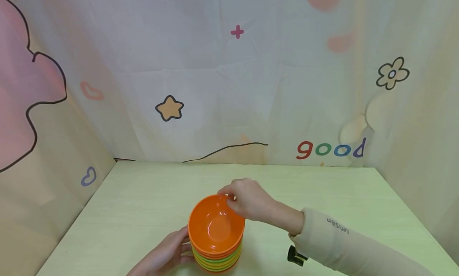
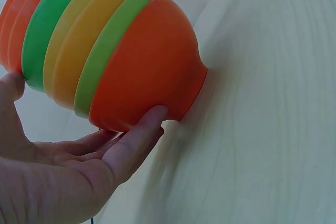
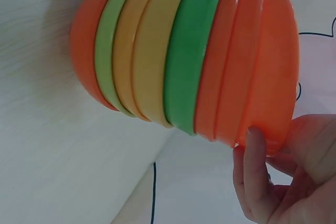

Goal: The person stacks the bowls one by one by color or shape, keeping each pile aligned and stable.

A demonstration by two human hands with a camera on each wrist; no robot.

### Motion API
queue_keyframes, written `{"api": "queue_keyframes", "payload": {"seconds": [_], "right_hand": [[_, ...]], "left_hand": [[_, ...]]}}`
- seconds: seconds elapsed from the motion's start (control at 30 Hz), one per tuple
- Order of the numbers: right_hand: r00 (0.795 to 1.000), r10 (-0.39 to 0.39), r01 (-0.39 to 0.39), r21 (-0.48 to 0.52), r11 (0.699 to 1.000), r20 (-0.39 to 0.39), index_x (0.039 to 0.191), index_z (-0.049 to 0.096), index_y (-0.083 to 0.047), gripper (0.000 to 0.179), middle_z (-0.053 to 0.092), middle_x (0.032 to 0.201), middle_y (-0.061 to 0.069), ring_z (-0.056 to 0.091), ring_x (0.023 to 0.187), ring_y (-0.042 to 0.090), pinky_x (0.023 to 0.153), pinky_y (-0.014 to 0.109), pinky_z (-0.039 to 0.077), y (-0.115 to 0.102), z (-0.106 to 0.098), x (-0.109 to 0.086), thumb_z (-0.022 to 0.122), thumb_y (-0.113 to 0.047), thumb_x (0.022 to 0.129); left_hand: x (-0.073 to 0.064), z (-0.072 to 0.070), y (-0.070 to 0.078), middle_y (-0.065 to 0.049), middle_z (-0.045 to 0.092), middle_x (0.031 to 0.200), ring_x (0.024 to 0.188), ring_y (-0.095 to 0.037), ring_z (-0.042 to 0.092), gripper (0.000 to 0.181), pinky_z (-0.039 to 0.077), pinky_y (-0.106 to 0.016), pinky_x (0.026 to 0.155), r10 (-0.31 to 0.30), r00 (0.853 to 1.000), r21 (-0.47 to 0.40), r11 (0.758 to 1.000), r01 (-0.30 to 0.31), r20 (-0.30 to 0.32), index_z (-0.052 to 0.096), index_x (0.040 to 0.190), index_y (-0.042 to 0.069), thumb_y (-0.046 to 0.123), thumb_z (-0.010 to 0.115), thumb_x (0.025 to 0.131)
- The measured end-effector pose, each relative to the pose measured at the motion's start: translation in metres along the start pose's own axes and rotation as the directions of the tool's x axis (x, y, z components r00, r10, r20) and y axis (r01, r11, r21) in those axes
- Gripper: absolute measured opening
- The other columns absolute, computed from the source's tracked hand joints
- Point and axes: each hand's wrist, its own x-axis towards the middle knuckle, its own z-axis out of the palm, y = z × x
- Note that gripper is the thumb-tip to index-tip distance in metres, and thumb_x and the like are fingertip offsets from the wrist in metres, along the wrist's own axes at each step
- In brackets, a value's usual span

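A stack of nested bowls stands on the table in front of me, its lowest orange bowl point(image 2: 152, 61) down on the tabletop. Above that come a light green bowl point(image 3: 110, 51), two yellow ones, a darker green bowl point(image 3: 191, 56) and several orange ones. My right hand point(image 1: 251, 200) pinches the far right rim of the topmost orange bowl point(image 1: 218, 228), thumb inside and fingers outside. That bowl still sits nested in the stack. Against the stack's left side rests my left hand point(image 1: 166, 250), fairly straight fingers touching the lowest bowl and the thumb higher up.
The pale tabletop point(image 1: 143, 200) extends around the stack. Behind it and along both sides hangs a printed cloth point(image 1: 201, 76) with a star, a flower and the word "good". A small black object point(image 1: 297, 256) shows beneath my right sleeve point(image 1: 344, 240).
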Motion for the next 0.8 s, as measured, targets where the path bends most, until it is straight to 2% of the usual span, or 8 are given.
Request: {"api": "queue_keyframes", "payload": {"seconds": [0.17,0.67,0.8], "right_hand": [[1.0,0.009,-0.009,0.01,1.0,0.02,0.099,0.073,-0.011,0.021,0.061,0.076,0.0,0.049,0.064,0.01,0.052,0.015,0.044,0.0026,0.0012,-0.0003,0.065,-0.004,0.081],[1.0,0.009,-0.009,-0.002,1.0,0.015,0.099,0.073,-0.014,0.021,0.059,0.073,-0.002,0.046,0.063,0.01,0.05,0.015,0.042,0.0052,0.0053,0.0011,0.067,-0.006,0.08],[1.0,0.022,-0.022,0.003,1.0,0.015,0.1,0.073,-0.014,0.022,0.057,0.071,-0.002,0.046,0.062,0.01,0.049,0.015,0.042,0.0055,0.0072,0.0013,0.067,-0.006,0.08]], "left_hand": [[0.0004,0.0003,-0.0001,-0.013,0.047,0.136,0.112,-0.023,0.056,0.073,0.05,-0.044,0.088,0.003,1.0,0.005,1.0,-0.003,-0.003,0.034,0.14,0.0,0.055,0.038,0.092],[0.0009,0.0,0.0004,-0.013,0.047,0.136,0.111,-0.022,0.056,0.073,0.05,-0.044,0.088,-0.009,1.0,0.009,1.0,0.009,-0.011,0.033,0.14,0.0,0.056,0.038,0.093],[0.0015,0.0003,0.001,-0.014,0.046,0.137,0.111,-0.022,0.055,0.076,0.05,-0.043,0.088,-0.031,0.999,0.01,0.999,0.031,-0.014,0.031,0.141,0.0,0.058,0.037,0.092]]}}
